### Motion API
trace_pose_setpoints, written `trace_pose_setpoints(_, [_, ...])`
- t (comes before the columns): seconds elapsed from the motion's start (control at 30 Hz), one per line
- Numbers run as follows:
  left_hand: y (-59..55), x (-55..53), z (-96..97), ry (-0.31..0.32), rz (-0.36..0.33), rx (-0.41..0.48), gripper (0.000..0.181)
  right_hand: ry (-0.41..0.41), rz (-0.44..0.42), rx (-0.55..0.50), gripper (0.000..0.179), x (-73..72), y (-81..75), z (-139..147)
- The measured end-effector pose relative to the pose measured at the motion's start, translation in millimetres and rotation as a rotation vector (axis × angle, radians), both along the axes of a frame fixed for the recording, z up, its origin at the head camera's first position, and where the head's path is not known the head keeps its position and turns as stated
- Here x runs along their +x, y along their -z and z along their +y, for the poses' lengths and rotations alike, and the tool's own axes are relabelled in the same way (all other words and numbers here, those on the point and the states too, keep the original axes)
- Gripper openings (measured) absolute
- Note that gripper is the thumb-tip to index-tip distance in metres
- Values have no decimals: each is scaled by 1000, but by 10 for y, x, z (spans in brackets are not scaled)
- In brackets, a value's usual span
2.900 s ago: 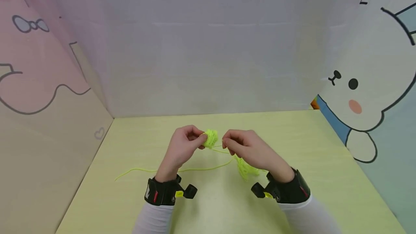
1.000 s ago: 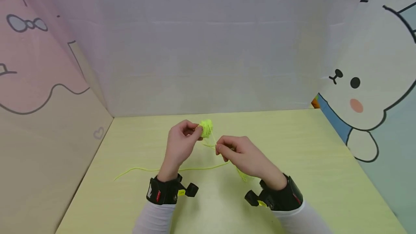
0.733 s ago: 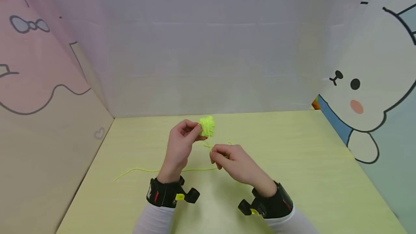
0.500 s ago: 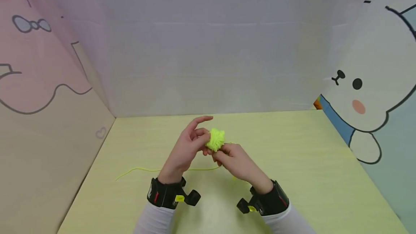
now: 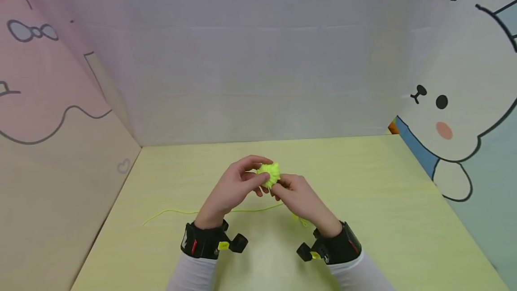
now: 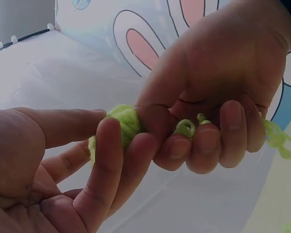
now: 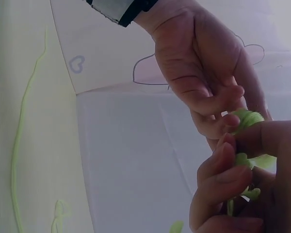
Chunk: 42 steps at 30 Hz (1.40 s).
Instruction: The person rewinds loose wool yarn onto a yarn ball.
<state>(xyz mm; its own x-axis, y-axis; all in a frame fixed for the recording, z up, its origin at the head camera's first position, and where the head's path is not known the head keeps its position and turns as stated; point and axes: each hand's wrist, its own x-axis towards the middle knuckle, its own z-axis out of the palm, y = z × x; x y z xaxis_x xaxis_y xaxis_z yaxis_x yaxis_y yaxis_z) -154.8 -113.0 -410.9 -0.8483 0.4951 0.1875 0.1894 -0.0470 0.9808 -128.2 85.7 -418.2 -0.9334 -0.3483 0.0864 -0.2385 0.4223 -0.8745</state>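
A small wound ball of neon yellow yarn [image 5: 271,173] is held up over the table by my left hand [image 5: 230,188], between thumb and fingers. My right hand [image 5: 300,200] is close against the ball's near right side, fingers curled round the yarn strand [image 6: 185,128]. In the left wrist view, small loops of that strand poke out between the right fingers, and a loose length [image 6: 280,141] trails behind the hand. The right wrist view has the ball [image 7: 247,119] partly covered by fingers of both hands.
One long yarn tail [image 5: 173,210] lies across the pale yellow table [image 5: 202,264], running left beneath the left wrist. More loose yarn [image 5: 300,220] lies below the right hand, partly hidden. A white sheet [image 5: 258,80] rises behind the table, with cartoon-printed panels on both sides.
The right hand has drawn the strand down and left, then come up against the ball. The ball has turned in the left hand, whose index finger lifted and came back down onto it.
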Motion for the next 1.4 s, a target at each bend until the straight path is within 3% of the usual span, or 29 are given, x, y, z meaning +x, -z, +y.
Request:
trace_pose_setpoints(0.13, [-14, -2, -60, 84, -20, -18, 33, -36, -7, 26, 19, -10, 29, 41])
trace_pose_setpoints(0.3, [-39, 9, -133, 175, -53, -68, 34, -141, -61, 2, 19, -84, 33, 135])
trace_pose_setpoints(0.47, [-35, 20, -128, 205, -33, -163, 27, -194, -132, -73, 25, -174, -33, 256])
trace_pose_setpoints(0.6, [2, 18, -97, 128, 20, -267, 25, -141, -114, -72, 29, -178, -146, 306])
trace_pose_setpoints(0.77, [66, -12, -39, -45, 109, -376, 24, -56, -21, -30, 24, -59, -294, 269])
trace_pose_setpoints(0.9, [106, -31, 1, -184, 128, -406, 22, -21, 87, 49, 19, 57, -317, 191])
trace_pose_setpoints(1.07, [102, -45, 14, -312, 146, -370, 19, 26, 197, 121, 14, 164, -240, 65])
trace_pose_setpoints(1.17, [81, -42, 15, -345, 123, -288, 16, 59, 256, 145, 11, 217, -181, -5])
trace_pose_setpoints(1.27, [64, -39, 15, -298, 39, -118, 17, 95, 288, 134, 9, 243, -130, -59])
trace_pose_setpoints(1.4, [43, -38, 7, -180, -89, 87, 24, 164, 314, 44, 10, 241, -78, -83])
